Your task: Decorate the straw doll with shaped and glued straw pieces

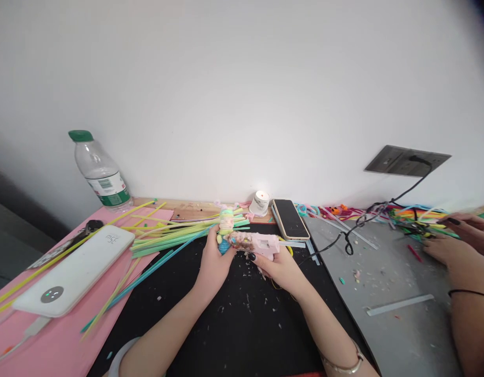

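From my distant seat I see, mid-frame, the left hand (215, 262) with fingers clamped around a small pastel craft piece (226, 222). Just right of it, the right hand (279, 268) grips a pink glue gun (266, 243), nozzle toward the piece; I cannot tell whether they touch. Pipe cleaners (159, 244) lie left of centre, a phone (291, 220) right, a bottle (104, 178) upper left.

pink glue gun (268, 242), black mat (242, 330)

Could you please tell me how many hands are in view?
4: left hand on a craft, right hand on a glue gun, co-worker's near hand and far hand at far right.
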Tool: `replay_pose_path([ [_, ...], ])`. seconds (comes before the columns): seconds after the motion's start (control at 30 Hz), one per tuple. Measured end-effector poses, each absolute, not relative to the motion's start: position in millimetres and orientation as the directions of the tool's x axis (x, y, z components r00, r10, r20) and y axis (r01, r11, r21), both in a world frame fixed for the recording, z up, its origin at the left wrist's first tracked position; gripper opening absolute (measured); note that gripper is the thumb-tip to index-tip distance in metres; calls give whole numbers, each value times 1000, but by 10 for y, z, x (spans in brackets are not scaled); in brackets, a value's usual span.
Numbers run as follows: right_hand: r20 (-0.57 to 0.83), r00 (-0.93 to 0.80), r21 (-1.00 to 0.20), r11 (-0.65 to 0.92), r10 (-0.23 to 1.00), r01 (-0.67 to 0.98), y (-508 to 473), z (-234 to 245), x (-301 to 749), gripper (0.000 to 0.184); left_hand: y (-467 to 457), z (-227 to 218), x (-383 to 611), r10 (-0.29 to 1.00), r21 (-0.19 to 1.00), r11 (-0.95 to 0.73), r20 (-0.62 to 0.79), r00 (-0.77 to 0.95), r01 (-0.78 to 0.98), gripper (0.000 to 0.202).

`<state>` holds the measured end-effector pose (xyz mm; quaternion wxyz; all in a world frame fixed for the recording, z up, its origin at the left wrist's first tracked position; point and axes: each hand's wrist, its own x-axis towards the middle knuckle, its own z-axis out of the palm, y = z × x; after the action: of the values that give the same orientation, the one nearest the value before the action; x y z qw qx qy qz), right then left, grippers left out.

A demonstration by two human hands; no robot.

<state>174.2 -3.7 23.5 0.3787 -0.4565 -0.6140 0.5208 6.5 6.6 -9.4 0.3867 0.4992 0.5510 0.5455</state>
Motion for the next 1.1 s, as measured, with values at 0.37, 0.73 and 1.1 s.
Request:
replay_pose_path([
  [0.37,-31,-305,-979,32,952,199,-45,236,1751,32,54,-92,71,969,991,-111,125,-214,78,47],
  [0.73,-15,-218,-973,36,976,229,-32,275,1846,25,40,-7,55,947,973,-105,161,-277,205,44],
  [1.1,154,-282,-865,267,947,424,-58,380,1887,36,2,74,34,919,896,-130,270,-288,425,40],
])
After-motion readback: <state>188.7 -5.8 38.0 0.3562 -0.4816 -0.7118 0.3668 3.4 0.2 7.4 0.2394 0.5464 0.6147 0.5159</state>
